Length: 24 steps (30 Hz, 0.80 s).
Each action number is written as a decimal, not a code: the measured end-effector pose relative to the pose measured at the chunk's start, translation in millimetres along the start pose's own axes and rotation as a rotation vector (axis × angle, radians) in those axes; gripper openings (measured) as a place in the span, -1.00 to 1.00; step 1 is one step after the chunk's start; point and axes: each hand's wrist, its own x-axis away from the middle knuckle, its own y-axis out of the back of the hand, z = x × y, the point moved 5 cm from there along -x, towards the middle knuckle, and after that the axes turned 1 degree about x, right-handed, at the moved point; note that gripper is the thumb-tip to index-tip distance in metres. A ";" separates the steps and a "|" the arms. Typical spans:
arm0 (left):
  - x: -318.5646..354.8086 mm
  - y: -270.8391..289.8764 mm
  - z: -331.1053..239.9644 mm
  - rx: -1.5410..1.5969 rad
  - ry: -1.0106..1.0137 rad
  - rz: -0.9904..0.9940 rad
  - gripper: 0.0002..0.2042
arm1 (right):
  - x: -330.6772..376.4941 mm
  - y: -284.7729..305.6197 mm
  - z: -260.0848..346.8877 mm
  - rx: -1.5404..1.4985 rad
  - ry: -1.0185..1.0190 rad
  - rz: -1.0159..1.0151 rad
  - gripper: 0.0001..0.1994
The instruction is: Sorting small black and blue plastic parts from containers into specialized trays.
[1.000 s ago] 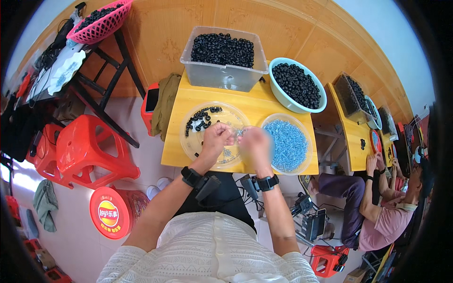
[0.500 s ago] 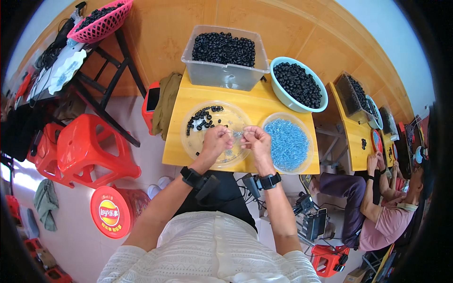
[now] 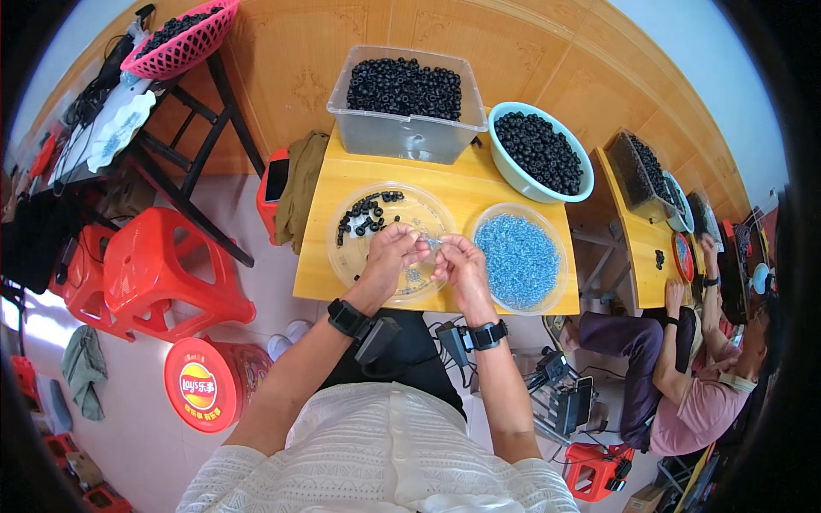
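My left hand point(image 3: 392, 256) and my right hand point(image 3: 459, 262) meet over a clear round tray point(image 3: 351, 256) on the yellow table point(image 3: 462, 192). Between their fingertips they pinch a small pale part point(image 3: 433, 244); which hand grips it is too small to tell. Several black rings point(image 3: 363, 215) lie at the far left of that tray. To the right stands a clear dish of small blue-white parts point(image 3: 518, 259). Both wrists carry black bands.
A clear tub of black rings point(image 3: 404, 90) and a pale green bowl of black rings point(image 3: 541, 152) sit at the table's far edge. Red stools point(image 3: 162, 265) stand to the left, a pink basket point(image 3: 177, 36) on a black rack. Another person point(image 3: 684, 385) works at the right table.
My hands have drawn slightly closer together over the clear tray, the right one shifting left toward the left hand. Nothing else has moved.
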 end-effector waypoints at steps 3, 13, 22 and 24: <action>-1.9 1.3 -0.9 0.007 -0.005 -0.003 -0.91 | 3.6 -8.1 4.2 0.013 0.005 0.019 -0.84; -2.0 2.0 -5.5 -0.025 -0.002 -0.012 -0.91 | 11.1 -15.8 16.0 0.128 0.094 0.021 -0.80; -1.8 0.6 -7.8 -0.054 0.031 0.039 -0.88 | 5.9 -12.0 21.9 0.279 0.191 -0.035 -0.84; 0.0 -2.3 -10.9 -0.046 0.023 0.032 -0.84 | 3.5 -11.7 21.0 0.324 0.194 -0.036 -0.85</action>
